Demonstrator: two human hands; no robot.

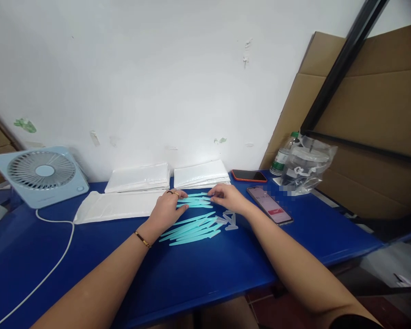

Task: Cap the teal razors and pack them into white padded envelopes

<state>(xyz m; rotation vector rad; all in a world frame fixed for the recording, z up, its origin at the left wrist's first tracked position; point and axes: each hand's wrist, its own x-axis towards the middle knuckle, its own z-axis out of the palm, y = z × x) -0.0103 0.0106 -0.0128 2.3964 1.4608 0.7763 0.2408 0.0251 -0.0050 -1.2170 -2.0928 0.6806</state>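
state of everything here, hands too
Turquoise sticks: loose, in two groups
Left hand: fingers bent at upper sticks' left ends
Right hand: fingers bent at their right ends
Clear pieces: loose
Nearer phone: screen lit
Orange-edged phone: screen dark
Bottle: upright, capped
Fan: face tilted up, running unclear
White packets: two stacks, one flat in front
Lidded container: inside clear bag

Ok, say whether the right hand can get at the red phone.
Probably yes: the red phone lies flat just beyond the right hand, nothing on top, though that hand is at the blue sticks.

nothing legible, phone screen (267,201) blurred, bottle label (280,161) tiny
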